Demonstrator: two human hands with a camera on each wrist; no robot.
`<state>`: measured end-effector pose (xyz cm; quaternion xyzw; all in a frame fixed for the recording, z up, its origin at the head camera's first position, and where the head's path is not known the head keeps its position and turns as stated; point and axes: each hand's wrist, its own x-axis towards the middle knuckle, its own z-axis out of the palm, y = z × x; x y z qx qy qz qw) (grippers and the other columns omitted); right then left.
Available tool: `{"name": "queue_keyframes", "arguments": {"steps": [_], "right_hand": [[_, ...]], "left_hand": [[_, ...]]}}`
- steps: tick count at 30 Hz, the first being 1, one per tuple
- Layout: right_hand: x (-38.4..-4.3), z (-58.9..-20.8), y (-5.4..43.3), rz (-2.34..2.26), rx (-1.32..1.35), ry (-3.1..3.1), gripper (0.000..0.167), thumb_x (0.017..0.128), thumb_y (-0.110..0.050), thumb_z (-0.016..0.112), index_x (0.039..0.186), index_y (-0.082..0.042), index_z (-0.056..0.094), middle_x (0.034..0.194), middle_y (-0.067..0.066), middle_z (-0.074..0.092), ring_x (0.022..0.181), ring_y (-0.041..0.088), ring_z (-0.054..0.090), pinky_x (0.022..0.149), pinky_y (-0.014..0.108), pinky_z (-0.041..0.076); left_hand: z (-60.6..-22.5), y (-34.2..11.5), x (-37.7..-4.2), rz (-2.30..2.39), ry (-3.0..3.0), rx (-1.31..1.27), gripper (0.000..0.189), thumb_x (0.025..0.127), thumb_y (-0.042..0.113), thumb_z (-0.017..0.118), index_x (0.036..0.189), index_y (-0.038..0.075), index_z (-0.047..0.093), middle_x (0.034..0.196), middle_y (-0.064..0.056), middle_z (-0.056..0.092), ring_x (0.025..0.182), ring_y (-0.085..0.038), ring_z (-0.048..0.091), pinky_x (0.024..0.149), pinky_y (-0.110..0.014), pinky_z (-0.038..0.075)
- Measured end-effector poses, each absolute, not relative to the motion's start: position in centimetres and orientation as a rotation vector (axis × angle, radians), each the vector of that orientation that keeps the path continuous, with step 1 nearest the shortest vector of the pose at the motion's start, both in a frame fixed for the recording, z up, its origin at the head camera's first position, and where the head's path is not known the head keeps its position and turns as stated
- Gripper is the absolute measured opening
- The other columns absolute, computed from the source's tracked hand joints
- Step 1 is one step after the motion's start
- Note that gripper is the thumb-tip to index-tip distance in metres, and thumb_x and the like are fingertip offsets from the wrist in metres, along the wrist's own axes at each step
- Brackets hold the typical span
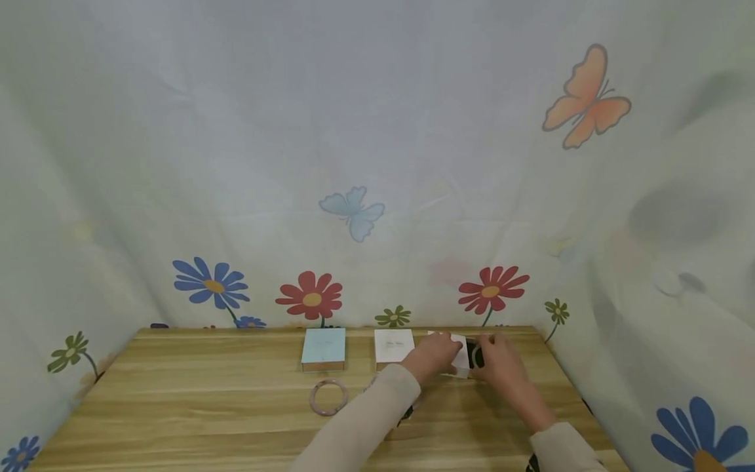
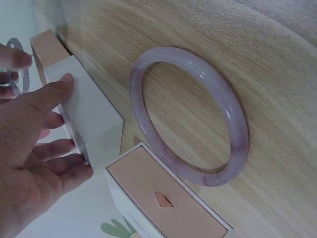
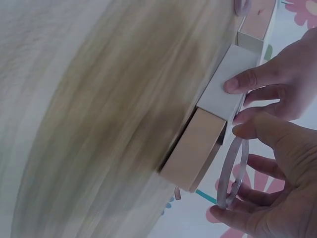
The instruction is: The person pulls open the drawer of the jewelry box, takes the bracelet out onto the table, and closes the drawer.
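Note:
My left hand (image 1: 435,357) grips the white sleeve of a small drawer box (image 2: 94,106), its thumb pressed on one side and its fingers round the other. A pinkish-tan drawer (image 3: 195,148) sticks out of the sleeve's right end. Beside that drawer, my right hand (image 1: 501,367) holds a pale translucent bangle (image 3: 225,173) between thumb and fingers. The head view shows the dark inside of the drawer, with the bangle at it. Whether the bangle touches the drawer cannot be told.
Left of the held box stand another white box (image 1: 394,346) and a light blue box (image 1: 324,347). A pale pinkish-purple bangle (image 1: 312,398) lies before the blue one. Another bangle (image 2: 237,119) lies near the middle box, mostly behind my left sleeve in the head view. A flowered curtain (image 1: 377,131) backs the wooden table (image 1: 206,406).

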<state>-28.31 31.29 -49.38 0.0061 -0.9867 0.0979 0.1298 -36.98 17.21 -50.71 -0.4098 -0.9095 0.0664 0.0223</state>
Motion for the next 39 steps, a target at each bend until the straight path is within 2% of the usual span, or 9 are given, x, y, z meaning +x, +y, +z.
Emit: {"name": "queue_keyframes", "arguments": {"steps": [4,9,13,18,23,30,36,39], "right_hand": [[-27.7,-49.7,31.4,0.296,0.031,-2.86,0.055,0.075,-0.025,0.092,0.117,0.0,0.065,0.113,0.027,0.059,0.102,0.042,0.059,0.085,0.055,0.053],[-27.0,-49.3,31.1,0.301,0.054,-2.916,0.047,0.078,-0.021,0.089,0.116,-0.001,0.068,0.115,0.026,0.059,0.104,0.04,0.059,0.088,0.056,0.052],[-26.6,-49.0,30.8,0.285,0.09,-2.986,0.05,0.078,-0.017,0.089,0.119,-0.002,0.066,0.112,0.023,0.058,0.096,0.034,0.058,0.084,0.052,0.053],[-25.8,-49.3,30.5,0.307,0.139,-2.982,0.042,0.081,-0.016,0.083,0.117,-0.002,0.066,0.107,0.021,0.057,0.088,0.031,0.059,0.077,0.048,0.054],[-25.1,-49.7,30.1,0.307,0.198,-2.948,0.042,0.078,-0.017,0.084,0.113,-0.002,0.065,0.103,0.022,0.059,0.088,0.036,0.062,0.077,0.052,0.054],[-24.7,-50.5,29.4,0.281,0.223,-2.93,0.044,0.07,-0.016,0.084,0.107,-0.001,0.065,0.089,0.017,0.056,0.075,0.036,0.059,0.07,0.051,0.052],[-24.8,-51.5,28.8,0.329,0.23,-2.924,0.044,0.069,-0.015,0.085,0.106,0.0,0.066,0.089,0.013,0.055,0.077,0.029,0.057,0.071,0.048,0.052],[-24.8,-51.9,28.5,0.343,0.233,-2.915,0.043,0.071,-0.015,0.084,0.107,0.001,0.067,0.09,0.014,0.057,0.079,0.03,0.058,0.073,0.049,0.052]], "left_hand": [[-50.7,17.1,-36.8,0.197,-2.834,-1.262,0.051,0.088,0.048,0.078,0.13,0.023,0.066,0.116,0.0,0.066,0.103,-0.014,0.065,0.088,-0.028,0.054],[-50.7,17.1,-36.8,0.221,-2.817,-1.278,0.048,0.089,0.049,0.076,0.128,0.023,0.066,0.115,0.001,0.066,0.104,-0.013,0.064,0.09,-0.027,0.053],[-50.6,17.2,-36.8,0.235,-2.812,-1.275,0.047,0.09,0.049,0.075,0.128,0.024,0.066,0.115,0.002,0.066,0.104,-0.013,0.064,0.09,-0.026,0.053],[-50.7,17.2,-36.8,0.213,-2.833,-1.27,0.05,0.089,0.049,0.075,0.131,0.024,0.065,0.119,0.001,0.066,0.107,-0.014,0.064,0.091,-0.027,0.053],[-50.6,17.2,-36.8,0.204,-2.81,-1.28,0.048,0.089,0.047,0.076,0.129,0.023,0.066,0.117,0.001,0.067,0.106,-0.014,0.064,0.09,-0.027,0.053],[-50.7,17.3,-37.1,0.22,-2.765,-1.29,0.047,0.089,0.049,0.076,0.127,0.022,0.067,0.113,0.001,0.068,0.105,-0.013,0.064,0.091,-0.027,0.052],[-50.9,17.2,-37.1,0.197,-2.776,-1.287,0.048,0.089,0.049,0.076,0.128,0.022,0.067,0.114,0.001,0.068,0.105,-0.013,0.064,0.09,-0.027,0.053],[-50.8,17.1,-36.9,0.194,-2.784,-1.284,0.048,0.09,0.049,0.075,0.129,0.022,0.067,0.116,0.001,0.068,0.106,-0.014,0.064,0.091,-0.027,0.053]]}}
